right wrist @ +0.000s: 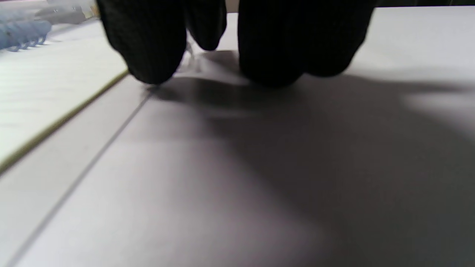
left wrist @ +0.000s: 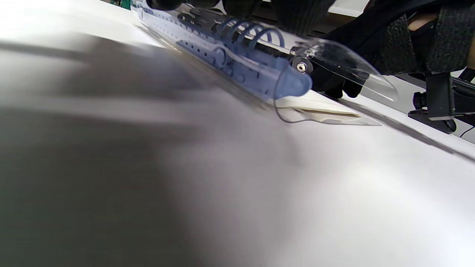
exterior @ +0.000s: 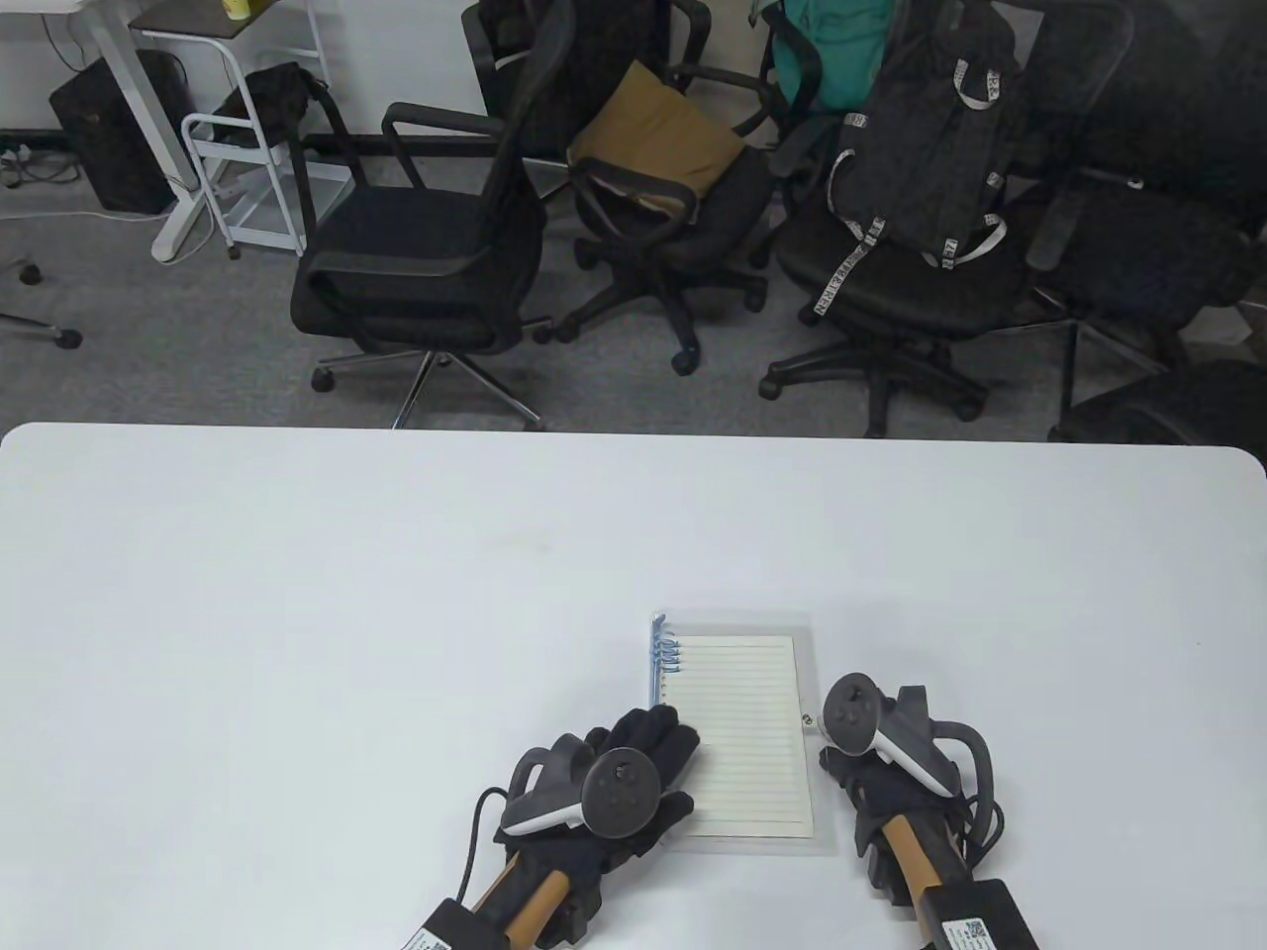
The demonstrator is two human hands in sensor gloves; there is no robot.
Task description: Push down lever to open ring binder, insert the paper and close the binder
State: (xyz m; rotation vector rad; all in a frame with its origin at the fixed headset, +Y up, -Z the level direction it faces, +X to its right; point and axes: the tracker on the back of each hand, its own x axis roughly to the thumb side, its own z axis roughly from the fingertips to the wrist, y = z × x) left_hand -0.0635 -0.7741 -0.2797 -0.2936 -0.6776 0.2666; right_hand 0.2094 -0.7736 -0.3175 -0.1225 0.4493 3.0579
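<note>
The left hand's fingers [exterior: 661,730] lie straight and close together, flat on the lower left part of the lined paper [exterior: 747,727], pointing toward 1 o'clock. The left hand [exterior: 633,782] carries its tracker on the back, at about 6 o'clock on the white table [exterior: 297,594]. The right hand [exterior: 871,767] sits just off the binder's right edge, at 3 o'clock from the paper; its fingertips [right wrist: 148,44] are bunched and press down at the clear cover's border, but whether they pinch anything I cannot tell. The ring binder [exterior: 737,732] lies open and flat near the table's front edge, a little right of centre, its clear cover showing around the page. Its blue rings [exterior: 665,655] run along the spine at the page's 10 o'clock corner, and in the left wrist view the rings [left wrist: 252,31] arch over the blue spine strip. Beyond the table, at 12 o'clock, stand black office chairs [exterior: 426,247], one holding a black backpack [exterior: 921,148].
</note>
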